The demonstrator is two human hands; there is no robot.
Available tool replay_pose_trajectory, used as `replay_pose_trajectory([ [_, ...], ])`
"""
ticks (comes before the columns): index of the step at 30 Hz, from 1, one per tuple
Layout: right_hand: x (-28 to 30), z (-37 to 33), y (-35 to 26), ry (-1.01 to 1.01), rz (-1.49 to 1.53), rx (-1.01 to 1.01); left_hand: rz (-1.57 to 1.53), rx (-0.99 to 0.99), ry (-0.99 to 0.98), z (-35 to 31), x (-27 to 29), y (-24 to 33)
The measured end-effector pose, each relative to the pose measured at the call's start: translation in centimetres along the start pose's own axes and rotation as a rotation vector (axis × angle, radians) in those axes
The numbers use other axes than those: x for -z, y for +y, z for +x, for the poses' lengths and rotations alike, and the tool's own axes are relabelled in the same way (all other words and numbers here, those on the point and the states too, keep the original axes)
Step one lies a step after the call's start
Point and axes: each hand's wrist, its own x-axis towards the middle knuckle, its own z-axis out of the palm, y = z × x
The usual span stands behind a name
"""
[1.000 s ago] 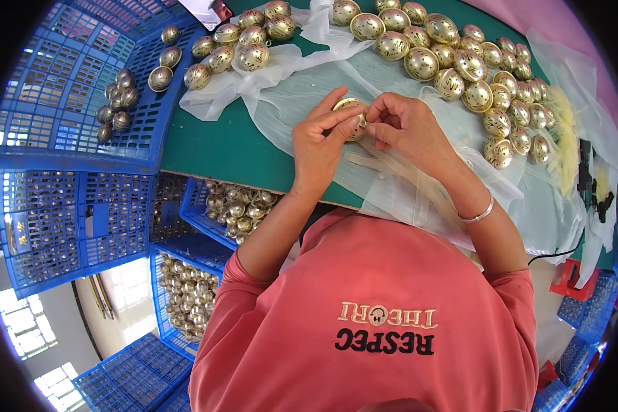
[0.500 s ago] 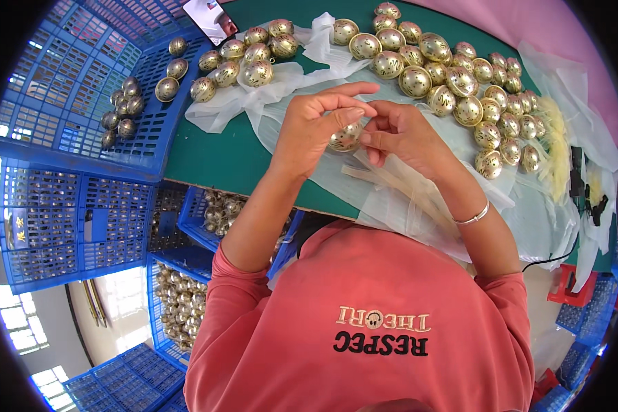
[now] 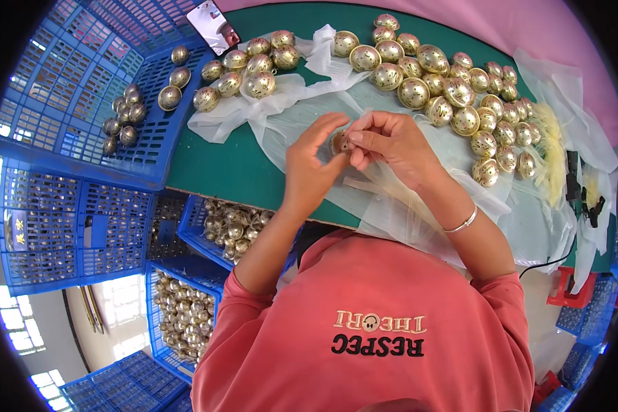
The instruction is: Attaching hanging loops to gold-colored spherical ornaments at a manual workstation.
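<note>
A shiny gold ball ornament (image 3: 337, 143) with dark markings lies between my hands above the white sheeting; fingers cover part of it. My left hand (image 3: 311, 163) curves round its left side, thumb below and fingers above. Close against the right side of the ball, my right hand (image 3: 391, 144) has thumb and forefinger pinched together. Whatever sits in that pinch is too small to make out. Many similar gold balls (image 3: 458, 92) are spread at the right of the green table (image 3: 220, 168), and a smaller group (image 3: 259, 65) rests at the upper left.
A blue crate (image 3: 127, 161) with several balls stands left of the table. More crates hold gold balls (image 3: 182, 312) below it. A phone (image 3: 213, 27) lies at the back edge. Pale yellow fibres (image 3: 551, 151) and a black clip-like object (image 3: 595, 211) are at the right.
My left hand has come down from above the ball to curve round its side. My right hand has shifted slightly left and lower, its fingers still pinched.
</note>
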Motion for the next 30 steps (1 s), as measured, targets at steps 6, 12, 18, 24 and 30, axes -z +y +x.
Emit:
replay_pose_trajectory([
  [6, -1.1, -0.5, -0.5, 0.05, -0.065, 0.004, 0.058, 0.053, 0.146, 0.3, -1.0, 0.3],
  [12, -1.3, -0.8, -1.8, 0.046, -0.358, 0.095, -0.009, 0.061, 0.055, -0.3, 0.2, -0.6],
  [18, -2.6, -1.9, -3.8, 0.052, -0.423, 0.05, 0.029, -0.008, 0.098, -0.2, -0.1, 1.5],
  [24, -2.9, -2.0, -4.5, 0.156, -0.754, 0.246, -0.001, -0.076, 0.079, 0.0, -0.5, 2.5],
  [30, -0.9, -1.0, -4.3, 0.184, -0.906, 0.629, -0.168, 0.052, 0.061, -0.4, -0.9, 1.8],
])
